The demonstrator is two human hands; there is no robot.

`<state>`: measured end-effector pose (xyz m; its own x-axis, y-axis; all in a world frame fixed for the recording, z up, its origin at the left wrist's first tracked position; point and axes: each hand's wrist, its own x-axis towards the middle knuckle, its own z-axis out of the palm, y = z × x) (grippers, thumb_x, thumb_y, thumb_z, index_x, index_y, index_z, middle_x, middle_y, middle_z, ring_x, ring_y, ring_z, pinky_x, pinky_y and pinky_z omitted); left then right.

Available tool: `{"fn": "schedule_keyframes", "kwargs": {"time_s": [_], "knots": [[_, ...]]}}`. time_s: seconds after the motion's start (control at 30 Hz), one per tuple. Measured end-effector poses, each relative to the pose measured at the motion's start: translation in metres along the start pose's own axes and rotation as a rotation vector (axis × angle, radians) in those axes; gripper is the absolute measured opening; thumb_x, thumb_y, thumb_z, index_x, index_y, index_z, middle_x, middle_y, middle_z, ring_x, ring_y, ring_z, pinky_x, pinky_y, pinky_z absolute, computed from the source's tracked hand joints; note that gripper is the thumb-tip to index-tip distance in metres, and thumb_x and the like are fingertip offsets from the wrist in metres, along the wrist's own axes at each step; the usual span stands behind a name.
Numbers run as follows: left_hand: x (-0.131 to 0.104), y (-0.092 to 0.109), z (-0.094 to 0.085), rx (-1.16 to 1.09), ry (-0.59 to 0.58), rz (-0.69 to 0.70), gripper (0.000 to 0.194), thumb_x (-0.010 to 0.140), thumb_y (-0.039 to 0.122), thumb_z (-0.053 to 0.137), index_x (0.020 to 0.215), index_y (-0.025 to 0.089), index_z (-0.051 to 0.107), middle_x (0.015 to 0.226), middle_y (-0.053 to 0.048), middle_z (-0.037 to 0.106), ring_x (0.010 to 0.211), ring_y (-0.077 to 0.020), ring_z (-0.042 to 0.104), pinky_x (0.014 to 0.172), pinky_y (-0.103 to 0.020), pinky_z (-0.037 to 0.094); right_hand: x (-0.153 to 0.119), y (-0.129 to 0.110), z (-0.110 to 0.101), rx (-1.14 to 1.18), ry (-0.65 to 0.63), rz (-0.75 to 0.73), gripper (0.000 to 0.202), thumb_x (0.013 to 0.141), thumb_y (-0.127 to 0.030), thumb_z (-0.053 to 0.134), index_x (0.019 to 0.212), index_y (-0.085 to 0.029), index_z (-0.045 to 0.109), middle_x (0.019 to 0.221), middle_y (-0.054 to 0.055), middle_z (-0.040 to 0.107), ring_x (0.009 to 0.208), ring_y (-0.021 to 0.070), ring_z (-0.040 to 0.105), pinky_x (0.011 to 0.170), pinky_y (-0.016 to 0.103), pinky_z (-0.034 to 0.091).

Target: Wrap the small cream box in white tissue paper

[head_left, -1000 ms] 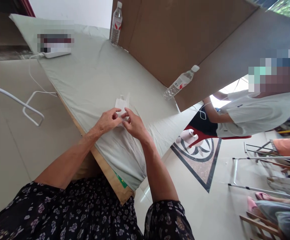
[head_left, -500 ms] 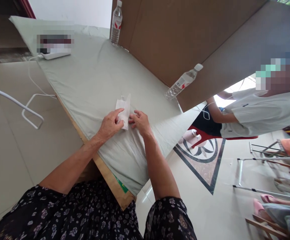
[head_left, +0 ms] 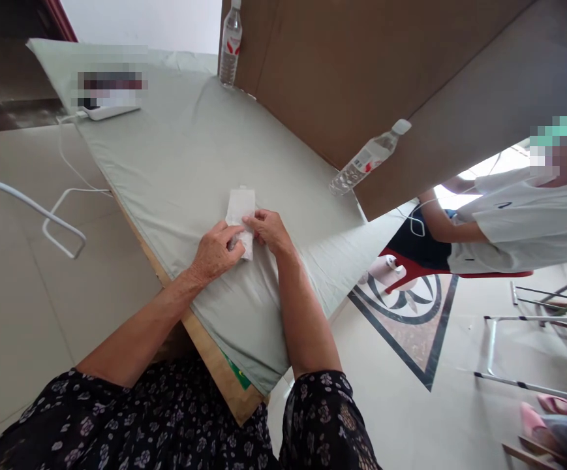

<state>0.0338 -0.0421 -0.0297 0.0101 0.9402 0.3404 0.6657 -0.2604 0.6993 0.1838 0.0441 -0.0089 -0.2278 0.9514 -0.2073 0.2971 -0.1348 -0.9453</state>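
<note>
A folded white tissue [head_left: 241, 203] lies on the cloth-covered table in front of me, with a small pale tab showing at its far end. From the left, my left hand [head_left: 215, 253] holds it down, thumb and index finger curled over its near half. On the other side, my right hand [head_left: 269, 230] pinches the tissue's right edge between thumb and fingertips. The two hands nearly meet over it. Whether anything lies beneath the tissue is hidden.
Two water bottles [head_left: 372, 156] stand against a brown cardboard panel [head_left: 337, 85] along the table's far side. At the far left, a white device [head_left: 111, 111] with a cable rests on the pale green cloth [head_left: 166, 150]. Beyond the panel sits a person in a white shirt [head_left: 532, 228].
My right hand has moved left onto the tissue and now pinches its edge. The tissue's raised right flap has come down flat. My view has shifted slightly.
</note>
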Motion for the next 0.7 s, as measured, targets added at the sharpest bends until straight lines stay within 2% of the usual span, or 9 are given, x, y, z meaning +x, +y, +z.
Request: {"fn": "schedule_keyframes", "kwargs": {"time_s": [0.13,0.23,0.4,0.53,0.7], "knots": [[0.0,0.0,-0.001,0.006,0.016,0.002,0.038,0.082,0.02,0.055,0.111,0.014,0.078,0.076,-0.002,0.057,0.069,-0.0167,0.053,0.076,-0.03,0.051,0.0,0.006,0.005,-0.042,0.079,-0.147,0.024,0.073,-0.034,0.067,0.062,-0.022,0.05,0.061,-0.007,0.043,0.059,0.0089,0.036,0.054,0.024,0.029],[0.001,-0.001,-0.002,-0.005,0.011,-0.003,0.035,0.081,0.022,0.055,0.107,0.015,0.077,0.073,-0.001,0.056,0.069,-0.0168,0.053,0.075,-0.03,0.05,-0.001,0.008,0.008,-0.044,0.088,-0.228,0.02,0.075,-0.038,0.064,0.068,-0.022,0.054,0.067,-0.006,0.046,0.065,0.0103,0.041,0.059,0.024,0.034],[0.002,0.001,-0.006,-0.009,-0.007,-0.023,0.032,0.081,0.024,0.056,0.104,0.017,0.077,0.071,0.0,0.053,0.068,-0.0163,0.051,0.074,-0.03,0.049,-0.001,0.011,0.012,0.073,-0.004,-0.203,0.02,0.073,-0.04,0.066,0.073,-0.021,0.06,0.069,-0.005,0.052,0.066,0.0115,0.044,0.061,0.024,0.037],[0.003,0.001,-0.006,-0.016,-0.006,-0.02,0.03,0.081,0.024,0.056,0.103,0.017,0.076,0.07,0.001,0.051,0.068,-0.0162,0.051,0.075,-0.03,0.048,-0.003,0.012,0.014,0.243,-0.008,-0.228,0.018,0.07,-0.035,0.069,0.077,-0.02,0.064,0.073,-0.004,0.058,0.07,0.0121,0.05,0.068,0.026,0.043],[0.002,-0.001,-0.004,-0.071,0.013,-0.025,0.027,0.079,0.022,0.058,0.101,0.017,0.073,0.07,0.003,0.048,0.067,-0.0155,0.049,0.074,-0.031,0.048,-0.011,0.014,0.014,0.345,-0.041,-0.239,0.024,0.067,-0.039,0.074,0.081,-0.021,0.065,0.079,-0.003,0.064,0.077,0.0139,0.056,0.075,0.028,0.047]]}}
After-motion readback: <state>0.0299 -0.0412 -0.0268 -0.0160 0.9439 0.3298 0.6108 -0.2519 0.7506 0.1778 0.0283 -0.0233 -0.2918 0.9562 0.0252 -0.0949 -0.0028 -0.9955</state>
